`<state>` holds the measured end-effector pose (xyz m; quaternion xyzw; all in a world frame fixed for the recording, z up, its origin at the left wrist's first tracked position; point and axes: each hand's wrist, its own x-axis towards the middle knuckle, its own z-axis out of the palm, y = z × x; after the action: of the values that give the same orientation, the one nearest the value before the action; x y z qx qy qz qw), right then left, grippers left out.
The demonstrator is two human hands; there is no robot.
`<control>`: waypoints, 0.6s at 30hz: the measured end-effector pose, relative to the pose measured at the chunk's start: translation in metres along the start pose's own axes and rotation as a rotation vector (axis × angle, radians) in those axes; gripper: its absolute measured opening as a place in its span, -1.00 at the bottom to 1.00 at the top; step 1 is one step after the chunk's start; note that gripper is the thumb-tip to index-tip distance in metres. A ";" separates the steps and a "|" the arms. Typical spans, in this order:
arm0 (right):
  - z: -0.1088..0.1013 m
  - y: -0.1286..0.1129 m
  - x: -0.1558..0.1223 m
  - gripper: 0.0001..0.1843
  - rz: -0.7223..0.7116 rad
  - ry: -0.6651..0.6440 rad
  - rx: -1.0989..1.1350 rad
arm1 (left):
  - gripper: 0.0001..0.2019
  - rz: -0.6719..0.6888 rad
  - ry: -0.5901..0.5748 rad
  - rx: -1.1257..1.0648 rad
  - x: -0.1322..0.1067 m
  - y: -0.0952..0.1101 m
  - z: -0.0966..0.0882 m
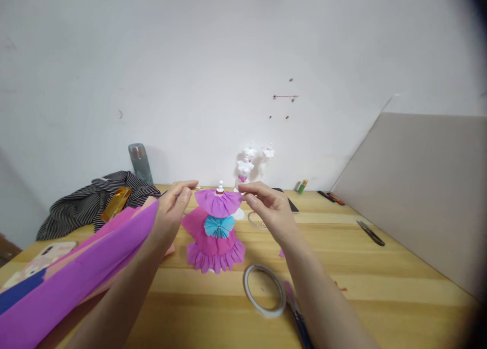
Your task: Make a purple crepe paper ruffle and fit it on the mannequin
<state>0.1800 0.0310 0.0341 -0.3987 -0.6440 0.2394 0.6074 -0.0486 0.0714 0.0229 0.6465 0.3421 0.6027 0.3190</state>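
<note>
A small white mannequin stands on the wooden table (380, 283), wearing a crepe-paper dress (215, 237) in pink and purple with a blue bow at the waist. A purple ruffled collar (218, 203) sits round its shoulders. My left hand (175, 207) pinches the collar's left edge with thumb and fingers closed. My right hand (266, 204) pinches the collar's right edge the same way. Both hands hover just above the table, one on each side of the mannequin.
Purple and pink crepe sheets (83, 273) lie at the left. A tape roll (265, 290) and a pen-like tool (299, 318) lie in front. Scissors (371, 233), a second small mannequin (243, 174), a grey flask (140, 162), striped cloth (91, 199) and a grey panel (422, 197) are around.
</note>
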 end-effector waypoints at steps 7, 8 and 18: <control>0.003 0.008 0.002 -0.67 0.075 -0.055 -0.013 | -0.44 -0.236 -0.134 -0.124 -0.003 -0.004 0.004; 0.001 0.010 0.002 -0.64 0.110 -0.058 0.010 | -0.44 -0.251 -0.101 -0.142 -0.002 -0.005 0.004; -0.001 0.017 0.002 -0.58 0.340 -0.134 0.258 | -0.55 -0.258 -0.084 -0.228 -0.002 -0.002 0.007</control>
<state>0.1846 0.0422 0.0219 -0.4035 -0.5705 0.4448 0.5602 -0.0420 0.0705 0.0199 0.5813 0.3379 0.5643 0.4790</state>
